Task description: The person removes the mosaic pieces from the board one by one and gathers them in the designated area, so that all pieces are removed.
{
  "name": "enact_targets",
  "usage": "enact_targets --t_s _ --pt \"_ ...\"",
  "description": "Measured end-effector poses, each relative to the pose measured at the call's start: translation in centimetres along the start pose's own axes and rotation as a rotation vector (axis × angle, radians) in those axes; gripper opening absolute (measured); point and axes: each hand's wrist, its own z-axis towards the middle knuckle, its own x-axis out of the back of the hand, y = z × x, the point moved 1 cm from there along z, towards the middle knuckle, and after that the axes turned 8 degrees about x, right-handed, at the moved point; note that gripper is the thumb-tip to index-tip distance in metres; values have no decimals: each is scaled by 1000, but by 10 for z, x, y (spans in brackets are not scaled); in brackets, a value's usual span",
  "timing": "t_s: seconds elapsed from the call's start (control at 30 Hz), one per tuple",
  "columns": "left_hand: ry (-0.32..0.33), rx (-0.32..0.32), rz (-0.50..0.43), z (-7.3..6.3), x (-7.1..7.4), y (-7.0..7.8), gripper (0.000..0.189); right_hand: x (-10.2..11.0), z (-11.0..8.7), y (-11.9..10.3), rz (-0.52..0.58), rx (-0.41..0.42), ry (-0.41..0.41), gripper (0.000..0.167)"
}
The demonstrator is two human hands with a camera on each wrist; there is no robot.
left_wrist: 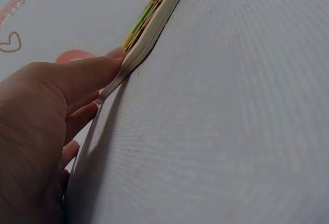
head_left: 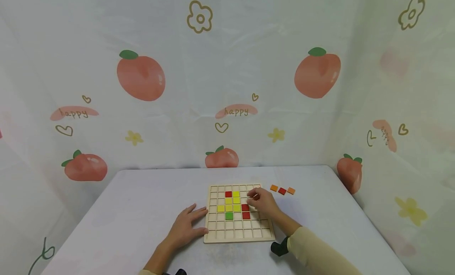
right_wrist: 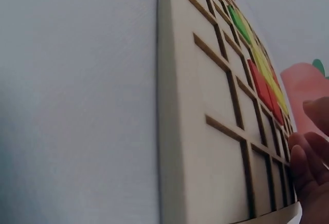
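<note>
A wooden grid board (head_left: pixel 231 235) lies on the table with small square tiles in its cells. A red tile (head_left: pixel 228 194) and a yellow tile (head_left: pixel 236 194) sit in the upper part. More yellow tiles (head_left: pixel 228 208) are grouped below them, above a green tile (head_left: pixel 229 215). Two red tiles (head_left: pixel 246 215) stand one below the other to the right. My left hand (head_left: pixel 185 227) touches the board's left edge with thumb and fingertips, its fingers extended. Over the board's upper right cells is my right hand (head_left: pixel 264 201), thumb and fingers apart, with no tile showing between them.
Beyond the board's upper right corner lie an orange tile (head_left: pixel 273 187), a red tile (head_left: pixel 282 191) and another orange tile (head_left: pixel 291 191). The white table (head_left: pixel 142 211) backs onto a hanging cloth (head_left: pixel 270 38) printed with peaches. A black wrist device (head_left: pixel 279 247) is at the right sleeve.
</note>
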Motion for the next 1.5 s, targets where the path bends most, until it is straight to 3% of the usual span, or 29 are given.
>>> enact_targets --t_s 0.13,0.3,0.73,1.1,1.27,1.5 --pt "3 -7 2 0 -1 -1 70 -2 -2 -1 -73 28 -20 12" --pt "9 -13 6 1 -1 -1 69 -3 -3 -6 -117 0 -65 9" --pt "15 -11 7 0 0 -3 67 -5 -2 -5 -161 33 -121 11" --pt "3 -3 12 1 -2 -2 68 -3 2 -10 -225 13 -186 14" --pt "4 -2 6 1 -1 -1 68 -3 3 -10 -221 -16 -195 17" --pt "-4 14 7 1 -1 0 69 -3 0 -11 -132 -62 -179 17"
